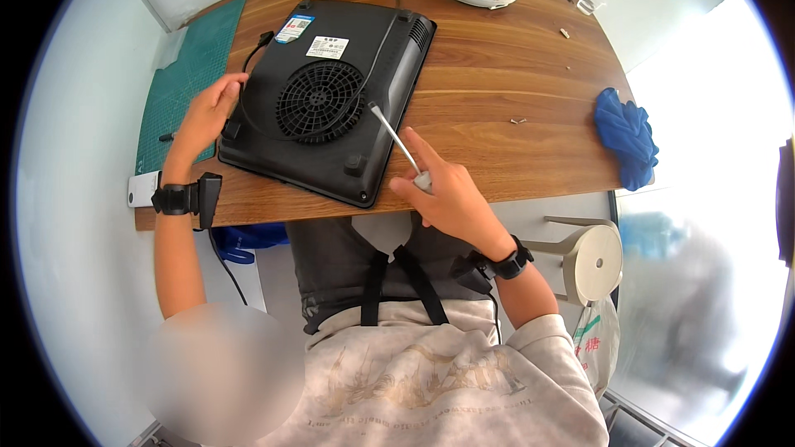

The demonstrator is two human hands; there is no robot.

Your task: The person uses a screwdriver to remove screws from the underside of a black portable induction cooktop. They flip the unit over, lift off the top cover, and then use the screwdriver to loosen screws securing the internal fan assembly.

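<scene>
Wood-grain tabletop point(505, 74) is stretching before me. Left of its centre, by the near edge, a black fan-vented appliance point(321, 101) is lying underside up. Green mat point(195, 50) is lining the left edge. My left hand point(207, 118) is resting beside the appliance, grip unclear; my right hand point(450, 194) is gripping a screwdriver point(397, 140), pointing its tip over the appliance.

Right hand point(450, 193) — gripping screwdriver point(396, 139), left hand point(205, 118) beside black appliance point(320, 101)
</scene>
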